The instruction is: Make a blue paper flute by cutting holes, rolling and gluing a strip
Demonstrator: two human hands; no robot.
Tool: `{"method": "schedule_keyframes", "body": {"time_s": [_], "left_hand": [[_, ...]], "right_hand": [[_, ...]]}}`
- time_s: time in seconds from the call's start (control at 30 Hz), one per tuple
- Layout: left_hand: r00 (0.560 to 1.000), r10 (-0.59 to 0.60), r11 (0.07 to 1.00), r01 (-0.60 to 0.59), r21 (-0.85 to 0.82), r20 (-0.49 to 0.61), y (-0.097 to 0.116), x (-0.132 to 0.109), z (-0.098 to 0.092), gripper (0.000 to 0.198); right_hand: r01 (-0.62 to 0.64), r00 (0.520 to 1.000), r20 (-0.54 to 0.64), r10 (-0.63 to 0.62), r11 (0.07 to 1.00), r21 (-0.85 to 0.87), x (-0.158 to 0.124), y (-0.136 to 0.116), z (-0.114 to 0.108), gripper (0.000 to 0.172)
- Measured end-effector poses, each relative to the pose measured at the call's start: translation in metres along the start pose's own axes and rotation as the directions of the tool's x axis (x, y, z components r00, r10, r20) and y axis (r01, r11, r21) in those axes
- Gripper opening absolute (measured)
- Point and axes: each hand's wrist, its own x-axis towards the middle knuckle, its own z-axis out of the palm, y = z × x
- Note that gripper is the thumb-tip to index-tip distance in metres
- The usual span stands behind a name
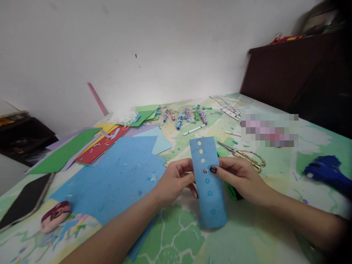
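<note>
A strip of blue paper (210,201) stands nearly upright between my two hands, with a row of round holes down its middle. Light background shows through the upper holes, while the lower ones show blue behind them. My left hand (177,181) pinches its left edge. On the opposite edge, my right hand (243,178) grips it with the dark-nailed thumb lying on the front. Partly hidden behind the strip and my right hand is a green and black object (233,191). Gold-handled scissors (243,153) lie just beyond my right hand.
Large blue sheets (115,176) and coloured papers (66,150) cover the left side. A phone (26,200) and a pink oval object (56,216) lie near left. Small wrapped paper rolls (187,114) and markers (194,129) sit behind. A blue tool (327,172) rests at right.
</note>
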Motion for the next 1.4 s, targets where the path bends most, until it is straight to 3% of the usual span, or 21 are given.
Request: {"method": "schedule_keyframes", "body": {"time_s": [0.4,0.57,0.67,0.8,0.9,1.0,1.1,1.23,1.3,1.4], "left_hand": [[0.999,0.001,0.993,0.003,-0.115,0.034,-0.016,0.001,-0.001,0.021],[1.0,-0.026,0.996,0.025,-0.083,-0.012,-0.014,0.002,0.001,0.02],[0.994,-0.049,0.999,0.048,-0.008,-0.097,-0.01,0.004,-0.001,0.02],[0.943,-0.039,0.978,0.103,0.18,-0.332,-0.004,0.008,-0.007,0.019],[0.882,0.049,0.936,0.123,0.328,-0.469,0.0,0.009,-0.015,0.025],[0.83,0.187,0.881,0.095,0.464,-0.525,0.002,0.009,-0.021,0.032],[0.789,0.31,0.816,0.066,0.575,-0.53,0.001,0.009,-0.025,0.023],[0.829,0.334,0.839,-0.046,0.542,-0.448,0.0,0.01,-0.023,0.012],[0.869,0.313,0.865,-0.093,0.494,-0.384,-0.001,0.009,-0.018,0.018],[0.948,0.188,0.941,-0.1,0.322,-0.256,-0.001,0.007,-0.008,0.031]], "right_hand": [[0.048,0.999,0.004,-0.048,0.992,-0.119,-0.002,-0.003,0.002,0.023],[0.068,0.998,0.014,-0.066,0.989,-0.135,-0.003,-0.002,0.002,0.022],[0.06,0.998,-0.02,-0.063,0.99,-0.13,-0.002,-0.003,0.002,0.022],[0.051,0.995,-0.074,-0.06,0.991,-0.122,-0.001,-0.003,0.001,0.022],[0.04,0.994,-0.096,-0.049,0.995,-0.092,0.0,-0.001,0.0,0.023],[0.031,0.995,-0.095,-0.036,0.998,-0.059,0.001,0.001,0.0,0.022],[0.03,0.995,-0.089,-0.034,0.999,-0.045,0.001,0.001,0.0,0.022],[0.012,0.995,-0.1,-0.02,0.996,-0.084,0.002,0.003,0.0,0.025],[-0.002,0.995,-0.099,-0.008,0.995,-0.099,0.003,0.005,-0.001,0.027],[-0.017,0.996,-0.09,0.006,0.993,-0.118,0.004,0.008,-0.001,0.028]]}}
